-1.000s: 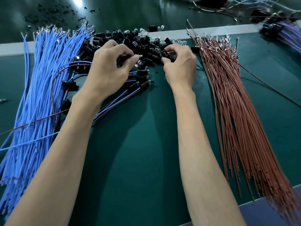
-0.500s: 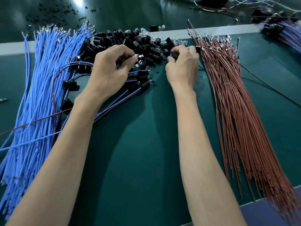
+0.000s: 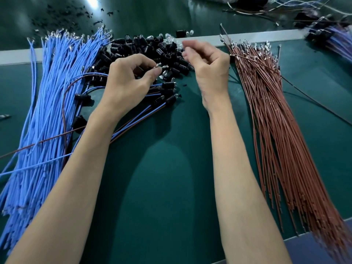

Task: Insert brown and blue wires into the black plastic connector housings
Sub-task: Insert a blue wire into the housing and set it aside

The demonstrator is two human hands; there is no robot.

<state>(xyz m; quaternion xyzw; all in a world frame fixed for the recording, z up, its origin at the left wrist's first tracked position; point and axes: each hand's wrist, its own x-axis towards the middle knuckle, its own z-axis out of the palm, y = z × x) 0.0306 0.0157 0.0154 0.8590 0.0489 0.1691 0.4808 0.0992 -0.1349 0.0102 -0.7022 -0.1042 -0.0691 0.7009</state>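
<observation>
A: At the far middle of the green mat [image 3: 171, 187], what changed?

B: The right hand [image 3: 209, 63] has lifted off the black housing pile [image 3: 152, 48]. Its fingers are curled and blurred, so I can't tell if it carries a housing. The left hand [image 3: 129, 82] stays put, pinching a small shiny piece [image 3: 161, 66]. Probably the pick is done and insertion is next.

A: Orientation?

B: Beside the left hand, the wired housings [image 3: 168, 85] lie roughly left-right, tips pointing right, leads trailing near-left. The blue wires [image 3: 57, 92] and brown wires [image 3: 276, 121] run far-to-near, terminals at the far end.

Dark green mat [image 3: 162, 187]: long blue wires [image 3: 47, 92] along its left edge, small black plastic connector housings [image 3: 152, 46] heaped at the far edge, thin brown wires [image 3: 276, 130] at the right.
</observation>
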